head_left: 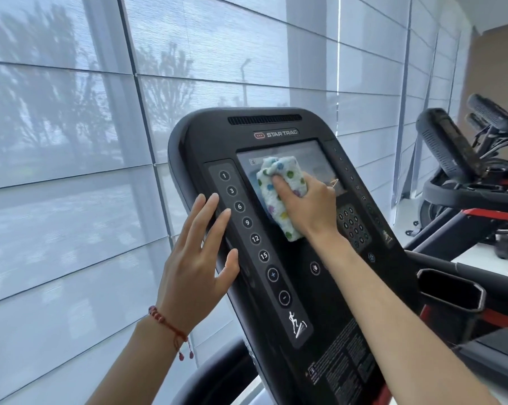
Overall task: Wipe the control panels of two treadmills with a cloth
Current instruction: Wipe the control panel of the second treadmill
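A black treadmill control panel fills the middle of the head view, tilted back, with a screen in its upper half. My right hand presses a white cloth with coloured dots flat against the screen's lower left part. My left hand rests with fingers spread on the panel's left edge, beside the column of numbered buttons. A red string bracelet is on my left wrist. A second machine's dark console stands at the far right.
A wall of windows with grey roller blinds runs behind and to the left of the panel. A black cup holder and a handrail sit right of the panel. More black and red gym equipment crowds the right side.
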Motion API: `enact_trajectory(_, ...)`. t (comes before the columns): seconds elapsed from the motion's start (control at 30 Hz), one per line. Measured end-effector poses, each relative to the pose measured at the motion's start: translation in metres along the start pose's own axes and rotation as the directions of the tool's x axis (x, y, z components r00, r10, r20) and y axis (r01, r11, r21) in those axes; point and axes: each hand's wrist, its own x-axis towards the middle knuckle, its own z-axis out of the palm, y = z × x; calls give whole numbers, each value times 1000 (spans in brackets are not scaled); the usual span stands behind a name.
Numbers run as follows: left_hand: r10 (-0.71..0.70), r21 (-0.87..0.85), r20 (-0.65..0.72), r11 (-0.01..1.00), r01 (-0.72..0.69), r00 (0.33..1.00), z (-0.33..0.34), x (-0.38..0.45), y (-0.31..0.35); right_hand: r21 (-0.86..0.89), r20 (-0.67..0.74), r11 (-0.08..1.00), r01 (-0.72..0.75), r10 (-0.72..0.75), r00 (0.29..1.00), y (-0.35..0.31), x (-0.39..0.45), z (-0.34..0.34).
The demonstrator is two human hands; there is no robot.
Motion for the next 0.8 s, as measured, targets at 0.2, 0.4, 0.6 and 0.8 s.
enact_trajectory(0.2,7,14,50,1000,-8,999,-7,2,-1,83,68,996,-11,6,998,-25,-10,-10)
enact_trajectory(0.4,19,145,26,989,-22,999,-12,1,-4,115,35,992,59,-63,997,-73,20,20)
enact_trajectory(0.6,68,199,54,977,-77,996,-13,-9,-8,13,-32,988,152,-152,988,-68,13,36)
enact_trajectory(0.8,83,233,83,967,-100,993,-18,-14,-9,27,-51,987,160,-158,986,-39,-45,20)
